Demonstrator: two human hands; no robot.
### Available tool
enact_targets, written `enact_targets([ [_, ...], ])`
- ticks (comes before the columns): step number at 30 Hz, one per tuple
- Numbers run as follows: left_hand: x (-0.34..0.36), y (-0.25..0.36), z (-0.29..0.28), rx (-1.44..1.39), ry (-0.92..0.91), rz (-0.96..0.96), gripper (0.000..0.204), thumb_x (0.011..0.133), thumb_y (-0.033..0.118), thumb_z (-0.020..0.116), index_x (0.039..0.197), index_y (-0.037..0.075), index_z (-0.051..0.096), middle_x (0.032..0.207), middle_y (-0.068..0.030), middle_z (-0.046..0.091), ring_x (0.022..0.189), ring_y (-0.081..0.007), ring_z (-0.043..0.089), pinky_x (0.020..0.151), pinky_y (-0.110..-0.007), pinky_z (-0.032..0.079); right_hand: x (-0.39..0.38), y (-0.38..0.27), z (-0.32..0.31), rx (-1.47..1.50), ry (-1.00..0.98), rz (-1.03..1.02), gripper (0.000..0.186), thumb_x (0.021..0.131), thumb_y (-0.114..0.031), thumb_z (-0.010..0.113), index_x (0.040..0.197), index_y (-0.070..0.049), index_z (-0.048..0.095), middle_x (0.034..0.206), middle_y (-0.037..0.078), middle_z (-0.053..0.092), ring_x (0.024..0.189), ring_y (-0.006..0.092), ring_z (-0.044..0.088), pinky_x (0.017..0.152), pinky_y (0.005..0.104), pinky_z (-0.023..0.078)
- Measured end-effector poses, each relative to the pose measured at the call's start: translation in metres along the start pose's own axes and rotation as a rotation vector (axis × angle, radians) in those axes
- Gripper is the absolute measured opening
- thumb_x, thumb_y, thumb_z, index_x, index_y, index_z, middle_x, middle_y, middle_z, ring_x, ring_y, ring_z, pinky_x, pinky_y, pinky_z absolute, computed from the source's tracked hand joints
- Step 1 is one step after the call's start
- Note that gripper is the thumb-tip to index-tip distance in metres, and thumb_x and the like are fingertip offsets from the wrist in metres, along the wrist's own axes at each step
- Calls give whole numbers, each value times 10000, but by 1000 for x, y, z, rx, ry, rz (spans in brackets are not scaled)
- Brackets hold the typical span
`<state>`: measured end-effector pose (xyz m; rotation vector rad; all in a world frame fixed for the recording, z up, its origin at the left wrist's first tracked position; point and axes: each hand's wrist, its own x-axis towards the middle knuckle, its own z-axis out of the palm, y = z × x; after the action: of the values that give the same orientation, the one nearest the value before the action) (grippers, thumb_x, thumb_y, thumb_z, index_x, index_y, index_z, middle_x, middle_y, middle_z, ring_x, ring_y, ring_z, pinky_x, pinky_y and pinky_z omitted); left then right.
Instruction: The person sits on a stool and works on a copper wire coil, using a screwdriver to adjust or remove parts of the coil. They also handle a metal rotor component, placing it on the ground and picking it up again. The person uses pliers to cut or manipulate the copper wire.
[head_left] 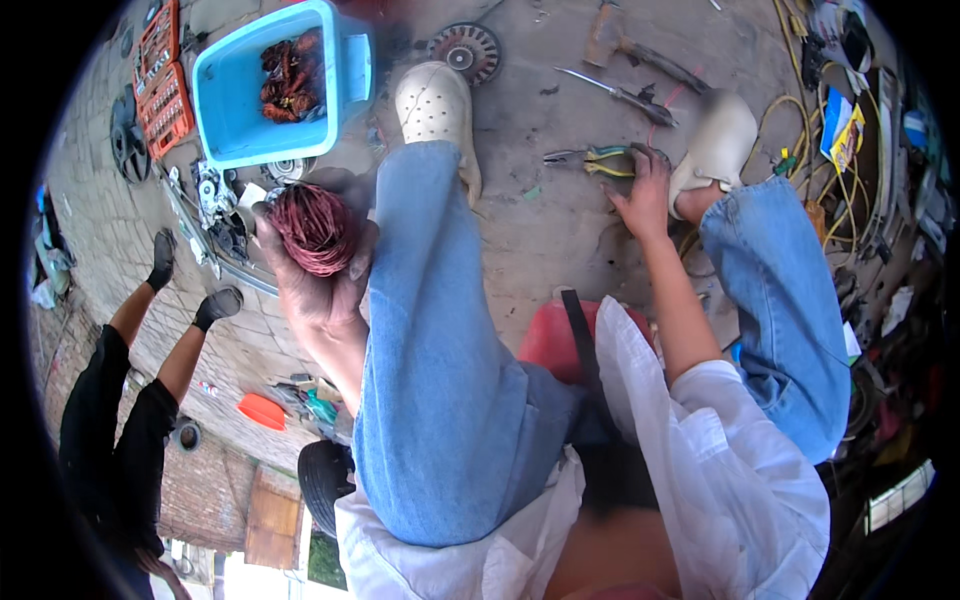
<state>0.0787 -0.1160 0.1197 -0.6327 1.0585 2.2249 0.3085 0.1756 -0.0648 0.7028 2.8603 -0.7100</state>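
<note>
My left hand [318, 298] is closed around a rounded bundle of dark red winding wire [313, 230], held up left of my knee. Its fingers are blackened, and part of the bundle's underside is hidden by the palm. Down at the ground, my right hand [648, 195] has thumb and fingers apart at the handles of yellow-and-green pliers [600, 160]. Whether the fingertips touch the handles I cannot tell. Beyond the pliers lie a screwdriver [622, 97] with a dark handle and a hammer [640, 50].
A blue plastic tub [225, 125] holds reddish wire scraps. Left of it lies an orange socket set case [165, 105]; a round finned metal part [465, 52] is at the far side. Yellow cords [800, 105] tangle at right. Another person's feet [218, 307] stand at left.
</note>
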Motion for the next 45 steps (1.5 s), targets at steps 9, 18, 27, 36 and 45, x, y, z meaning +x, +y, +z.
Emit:
enact_targets([
  [9,3,-1,-7,-200,-58,24,682,762,518,692,1208,40,496,967,-111,541,1083,-337,507,493,-261,475,25,35,5,-266,-334,-450,427,665,-141,674,1060,-48,542,1209,119,503,1123,302,477,961,405,405],
  [18,6,-15,-11,-233,-72,27,724,784,627,592,1094,-26,549,985,-191,596,905,-280,569,401,-240,426,45,-19,-14,161,-723,63,313,780,-246,702,921,11,593,859,145,604,804,303,578,726,360,470],
  [27,9,-11,1,192,-236,-13,835,767,680,558,1015,-116,588,903,-205,643,822,-232,646,771,-309,520,66,-141,-9,1155,-708,649,262,858,-284,657,863,-22,639,708,-13,563,645,75,498,584,243,390],
  [36,13,-5,14,344,-461,-129,659,694,534,720,934,-77,663,927,-142,667,880,-207,632,853,-305,471,74,-159,-4,1022,-599,645,261,848,-282,654,792,-28,631,667,-15,542,597,78,459,548,250,359],
  [45,17,-6,32,595,-678,-285,460,640,331,750,899,-43,688,849,-132,682,828,-218,643,805,-304,479,77,-170,-2,934,-584,625,258,849,-273,661,754,-38,611,620,-31,507,537,64,412,490,242,333],
])
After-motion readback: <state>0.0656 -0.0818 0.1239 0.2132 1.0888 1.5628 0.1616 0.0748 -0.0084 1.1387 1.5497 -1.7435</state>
